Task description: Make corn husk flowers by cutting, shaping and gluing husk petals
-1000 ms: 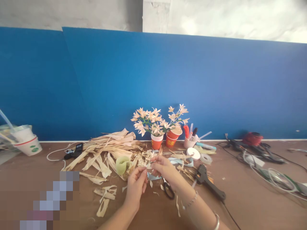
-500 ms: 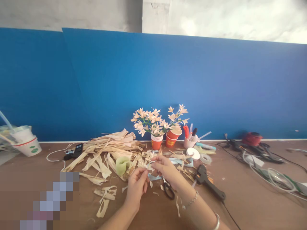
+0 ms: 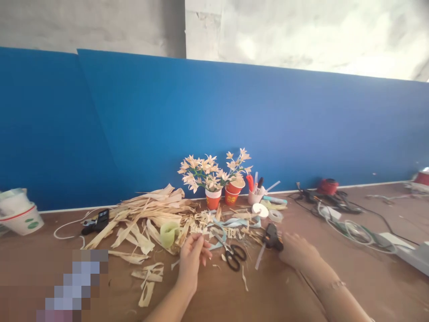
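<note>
My left hand is closed in a pinch above the front of the husk scraps. Whatever is between its thumb and fingers is too small to make out. My right hand, blurred by motion, lies over the handle of a black glue gun; its fingers are mostly hidden. A clear glue stick sticks out of the gun. Between the hands are black-handled scissors, blades partly hidden among scraps. Light blue ribbon and dry corn husk strips lie behind them.
Pale handmade flowers stand in red paper cups against a blue panel. A green tape roll, a pen cup, white tape and tangled cables are around. White cups stand at left.
My right hand has left the spot beside my left hand and moved right to the glue gun's handle. My left hand stays pinched in place. The view has turned slightly right.
</note>
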The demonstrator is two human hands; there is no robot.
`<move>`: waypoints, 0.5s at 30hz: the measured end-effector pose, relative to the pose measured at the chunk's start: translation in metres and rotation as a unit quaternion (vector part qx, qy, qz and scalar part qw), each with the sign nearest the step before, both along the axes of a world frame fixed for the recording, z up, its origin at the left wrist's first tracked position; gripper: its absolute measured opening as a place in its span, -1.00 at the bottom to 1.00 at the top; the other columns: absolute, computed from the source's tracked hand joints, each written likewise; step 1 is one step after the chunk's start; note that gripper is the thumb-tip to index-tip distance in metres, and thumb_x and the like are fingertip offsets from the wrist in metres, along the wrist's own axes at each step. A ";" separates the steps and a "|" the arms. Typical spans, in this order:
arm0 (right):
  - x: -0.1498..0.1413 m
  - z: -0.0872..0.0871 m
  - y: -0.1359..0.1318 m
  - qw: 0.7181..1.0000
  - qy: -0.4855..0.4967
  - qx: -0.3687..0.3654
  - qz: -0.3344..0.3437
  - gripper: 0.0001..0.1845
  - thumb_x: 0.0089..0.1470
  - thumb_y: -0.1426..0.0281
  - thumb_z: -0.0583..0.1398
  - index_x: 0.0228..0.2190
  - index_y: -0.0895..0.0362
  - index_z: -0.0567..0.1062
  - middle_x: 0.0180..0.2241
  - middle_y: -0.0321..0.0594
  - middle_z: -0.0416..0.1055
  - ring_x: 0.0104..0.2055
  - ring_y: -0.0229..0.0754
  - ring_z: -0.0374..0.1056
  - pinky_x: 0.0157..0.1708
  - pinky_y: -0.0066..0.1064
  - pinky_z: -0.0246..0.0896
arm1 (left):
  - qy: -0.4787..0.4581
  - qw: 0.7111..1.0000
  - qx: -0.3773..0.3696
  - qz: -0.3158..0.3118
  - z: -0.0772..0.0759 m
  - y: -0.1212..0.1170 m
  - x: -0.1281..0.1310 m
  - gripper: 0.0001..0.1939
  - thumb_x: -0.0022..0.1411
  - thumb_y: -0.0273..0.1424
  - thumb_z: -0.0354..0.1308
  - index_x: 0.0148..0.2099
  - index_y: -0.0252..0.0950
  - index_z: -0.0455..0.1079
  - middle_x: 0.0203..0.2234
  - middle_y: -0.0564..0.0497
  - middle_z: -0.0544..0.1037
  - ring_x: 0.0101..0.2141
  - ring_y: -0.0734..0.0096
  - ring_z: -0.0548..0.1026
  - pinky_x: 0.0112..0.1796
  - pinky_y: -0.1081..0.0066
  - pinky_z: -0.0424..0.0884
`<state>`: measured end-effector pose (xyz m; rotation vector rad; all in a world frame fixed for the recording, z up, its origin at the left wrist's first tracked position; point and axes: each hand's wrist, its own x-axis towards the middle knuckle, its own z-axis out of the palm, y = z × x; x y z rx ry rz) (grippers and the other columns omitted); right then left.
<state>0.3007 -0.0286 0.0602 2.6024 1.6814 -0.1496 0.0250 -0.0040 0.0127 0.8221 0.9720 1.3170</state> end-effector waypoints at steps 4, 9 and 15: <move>-0.011 -0.019 -0.015 0.997 -0.075 0.007 -0.024 -0.59 -0.09 0.68 0.02 -0.17 0.25 0.40 -0.18 0.16 0.40 -0.09 0.11 0.35 -0.29 -0.25 0.13 | 0.013 1.000 -0.011 -0.019 0.002 -0.002 -0.001 -0.61 -0.02 -0.12 0.21 -0.28 -0.29 0.25 -0.59 0.08 0.50 -0.76 0.64 0.28 -0.77 0.66 -0.11; -0.002 -0.021 -0.013 0.996 -0.064 0.051 0.019 -0.62 -0.08 0.65 0.02 -0.18 0.22 0.36 -0.25 0.07 0.42 -0.12 0.10 0.35 -0.30 -0.27 0.09 | -0.013 1.000 0.013 -0.007 0.001 -0.001 -0.001 -0.59 -0.03 -0.11 0.23 -0.28 -0.29 0.24 -0.65 0.09 0.47 -0.70 0.55 0.36 -0.73 0.63 0.07; -0.009 0.002 -0.003 0.945 0.198 0.261 -0.011 -0.71 0.00 0.34 0.07 -0.17 0.11 0.31 -0.37 -0.15 0.42 -0.36 -0.06 0.34 -0.41 -0.37 0.12 | -0.008 0.999 0.006 -0.038 -0.005 -0.002 0.001 -0.62 0.01 -0.10 0.20 -0.30 -0.27 0.21 -0.57 0.06 0.51 -0.69 0.57 0.37 -0.76 0.66 0.02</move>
